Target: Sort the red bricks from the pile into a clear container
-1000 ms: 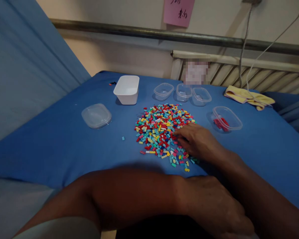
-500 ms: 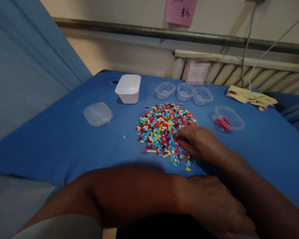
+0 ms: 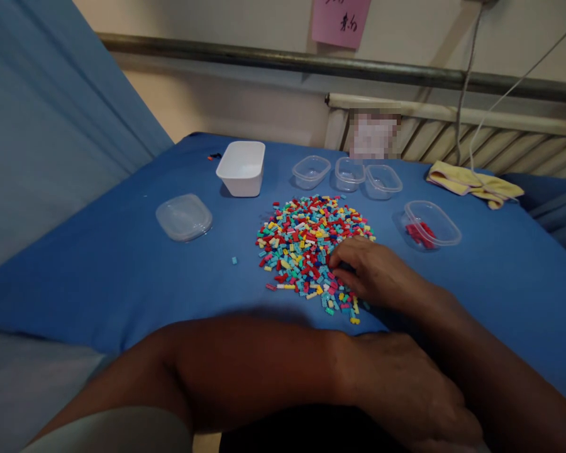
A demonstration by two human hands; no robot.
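Touching the multicoloured brick pile [image 3: 302, 242] mid-frame, the right hand [image 3: 370, 267] is resting half-curled; I cannot tell whether its grip is pinching anything.

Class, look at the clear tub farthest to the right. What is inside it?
Inside the clear tub, a small cluster of red bricks shows. The bricks overlap, so any lower pieces and the tub floor beneath them are covered.

Dim light, shadowed hands [image 3: 405, 384], soft detail, stretched edges
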